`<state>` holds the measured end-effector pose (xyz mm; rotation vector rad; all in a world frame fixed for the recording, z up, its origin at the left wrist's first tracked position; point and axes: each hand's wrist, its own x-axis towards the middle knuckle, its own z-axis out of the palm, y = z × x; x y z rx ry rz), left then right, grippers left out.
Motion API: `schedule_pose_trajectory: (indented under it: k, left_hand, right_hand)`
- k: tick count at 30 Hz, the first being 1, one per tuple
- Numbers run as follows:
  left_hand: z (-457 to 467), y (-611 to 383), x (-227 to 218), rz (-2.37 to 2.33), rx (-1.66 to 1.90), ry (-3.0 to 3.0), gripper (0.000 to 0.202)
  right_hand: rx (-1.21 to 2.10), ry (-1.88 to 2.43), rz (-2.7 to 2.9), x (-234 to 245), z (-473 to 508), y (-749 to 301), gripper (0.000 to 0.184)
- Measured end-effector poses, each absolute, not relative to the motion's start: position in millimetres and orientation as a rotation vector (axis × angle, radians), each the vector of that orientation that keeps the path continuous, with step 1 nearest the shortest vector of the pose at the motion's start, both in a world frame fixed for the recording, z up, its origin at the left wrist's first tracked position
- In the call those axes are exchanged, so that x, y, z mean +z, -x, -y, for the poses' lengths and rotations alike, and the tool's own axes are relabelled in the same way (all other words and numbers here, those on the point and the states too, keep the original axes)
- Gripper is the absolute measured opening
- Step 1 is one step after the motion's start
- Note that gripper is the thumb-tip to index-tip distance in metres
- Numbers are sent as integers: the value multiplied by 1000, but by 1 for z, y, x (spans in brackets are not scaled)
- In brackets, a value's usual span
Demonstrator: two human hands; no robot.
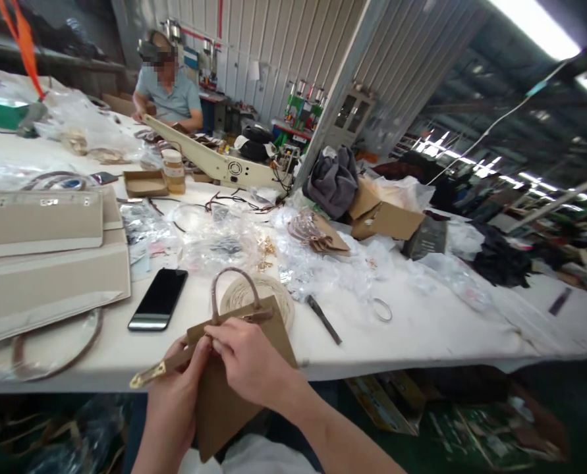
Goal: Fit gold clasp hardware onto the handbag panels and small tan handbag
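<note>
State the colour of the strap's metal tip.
Gold; the metal tip shows in the head view.

Indoors, under bright strip lights point(535, 25)
Ribbed wall point(278, 59), grey; post point(341, 89) before it; cabinet point(353, 117), pale, beside post; long table point(441, 332) nearest me, white-covered.

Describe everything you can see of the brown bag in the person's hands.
The brown bag looks smooth, leather-like and fairly stiff, with straight edges. A thin, curved handle arches from its upper part. A strap with gold-coloured metal fittings juts out left; fingers hide where it joins. The bag is tilted, its lower part in front of the table edge. The left hand holds its left side; the right hand's fingertips pinch near the handle's base.
</note>
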<state>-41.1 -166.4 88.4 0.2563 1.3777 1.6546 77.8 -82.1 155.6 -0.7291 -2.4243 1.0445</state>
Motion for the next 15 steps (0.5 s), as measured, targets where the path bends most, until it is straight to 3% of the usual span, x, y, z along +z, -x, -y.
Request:
schedule_pose_trajectory:
  k: [4,7,10,15]
  left_hand:
    - [168,46,84,-1346,1530,-177,67]
    - [170,50,82,-1381,1514,-106,69]
    - [170,54,79,-1390,1511,-73,66]
    - [167,58,76,-1382,1395,-35,68]
  right_hand:
    - [1291,656,2221,174,43,-115,36]
    - [991,898,2117,172,-24,-147,24]
    - [499,1338,2211,155,-102,-165,26]
    - [407,1363,2450,113,-170,-143,20]
